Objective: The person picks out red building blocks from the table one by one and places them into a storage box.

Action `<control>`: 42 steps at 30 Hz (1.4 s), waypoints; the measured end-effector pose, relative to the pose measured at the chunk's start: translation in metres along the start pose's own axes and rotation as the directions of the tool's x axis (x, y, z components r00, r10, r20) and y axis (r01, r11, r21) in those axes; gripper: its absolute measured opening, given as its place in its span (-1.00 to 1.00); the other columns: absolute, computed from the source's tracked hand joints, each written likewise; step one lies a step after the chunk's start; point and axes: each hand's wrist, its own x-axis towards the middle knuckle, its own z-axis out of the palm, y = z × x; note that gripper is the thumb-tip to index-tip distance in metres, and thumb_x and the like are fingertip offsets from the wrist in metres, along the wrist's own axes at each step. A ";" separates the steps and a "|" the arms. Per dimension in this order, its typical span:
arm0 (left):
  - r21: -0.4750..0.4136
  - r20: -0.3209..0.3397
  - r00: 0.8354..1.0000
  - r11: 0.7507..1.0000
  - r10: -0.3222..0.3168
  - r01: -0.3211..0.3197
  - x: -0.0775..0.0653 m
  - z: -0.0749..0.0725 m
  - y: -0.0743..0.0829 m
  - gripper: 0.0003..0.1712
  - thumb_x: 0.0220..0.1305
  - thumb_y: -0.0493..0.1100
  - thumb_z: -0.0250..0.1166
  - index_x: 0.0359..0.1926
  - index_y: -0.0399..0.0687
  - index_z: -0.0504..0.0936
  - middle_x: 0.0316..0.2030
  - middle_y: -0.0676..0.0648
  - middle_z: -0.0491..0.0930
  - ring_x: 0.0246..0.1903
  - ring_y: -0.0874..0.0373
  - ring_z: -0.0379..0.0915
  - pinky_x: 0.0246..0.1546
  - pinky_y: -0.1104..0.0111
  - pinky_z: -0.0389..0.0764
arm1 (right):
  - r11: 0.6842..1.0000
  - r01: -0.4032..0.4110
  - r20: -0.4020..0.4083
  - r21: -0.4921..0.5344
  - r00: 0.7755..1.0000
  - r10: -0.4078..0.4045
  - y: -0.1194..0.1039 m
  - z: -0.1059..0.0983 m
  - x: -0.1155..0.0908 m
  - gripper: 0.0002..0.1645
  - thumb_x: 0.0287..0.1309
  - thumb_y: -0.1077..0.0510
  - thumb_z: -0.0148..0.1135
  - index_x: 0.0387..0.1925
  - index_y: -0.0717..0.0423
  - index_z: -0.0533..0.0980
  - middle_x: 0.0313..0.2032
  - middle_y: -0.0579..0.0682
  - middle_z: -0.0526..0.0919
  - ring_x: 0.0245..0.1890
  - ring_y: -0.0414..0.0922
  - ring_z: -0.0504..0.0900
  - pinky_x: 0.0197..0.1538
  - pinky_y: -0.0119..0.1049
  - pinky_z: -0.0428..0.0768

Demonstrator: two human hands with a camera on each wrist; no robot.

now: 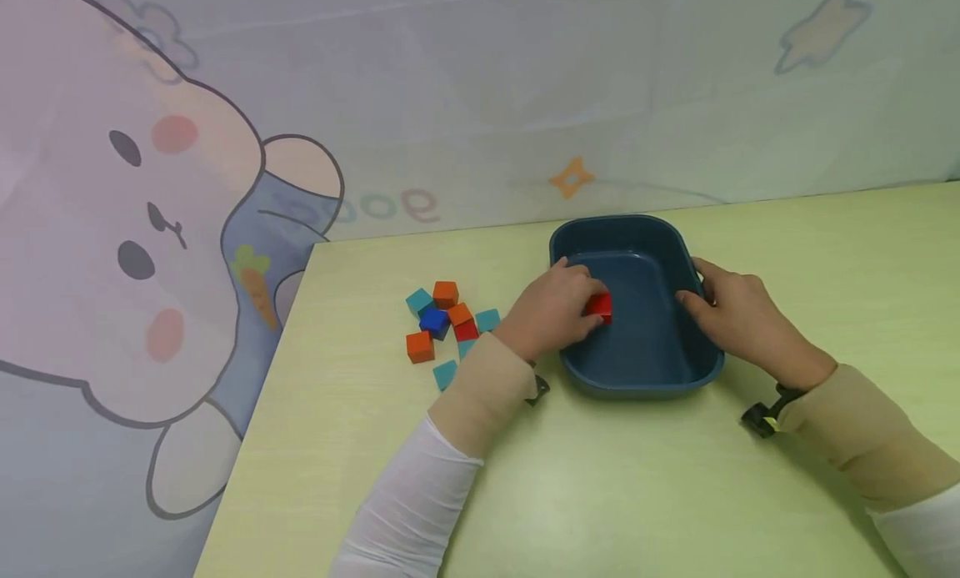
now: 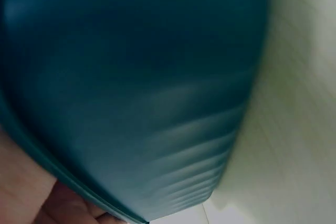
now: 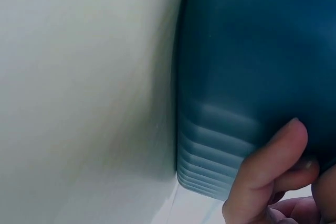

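A dark blue plastic bin point(image 1: 637, 369) stands on the table. Over its left side reaches my left hand point(image 1: 551, 307), pinching a red block point(image 1: 600, 308) between thumb and fingers inside the bin. My right hand point(image 1: 742, 315) grips the bin's right rim, thumb inside and fingers outside. In the right wrist view those fingers point(image 3: 268, 171) lie against the ribbed outer wall. The left wrist view has the bin's outer wall point(image 2: 131, 93) across most of it, with part of the left hand point(image 2: 68, 203) past the rim; the red block is hidden there.
Left of the bin, several loose blocks lie in a cluster: orange blocks point(image 1: 420, 347), teal blocks point(image 1: 445, 374), a dark blue block point(image 1: 434, 322) and a red one point(image 1: 466, 331). My left forearm partly covers them. A printed cloth point(image 1: 465, 103) hangs behind the pale table point(image 1: 600, 495).
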 end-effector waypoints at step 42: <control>0.010 -0.133 0.985 0.993 -0.114 0.116 -0.081 -0.026 -0.061 -0.70 0.30 0.03 0.26 -0.02 0.08 0.69 -0.13 0.04 0.68 -0.31 0.19 0.63 -0.42 0.34 0.62 | 1.000 0.008 0.001 -0.025 1.000 -0.008 0.005 0.000 0.000 -0.43 0.34 0.22 0.10 0.27 0.48 0.31 -0.72 0.04 0.40 -0.83 -0.23 0.20 -0.67 -0.34 0.23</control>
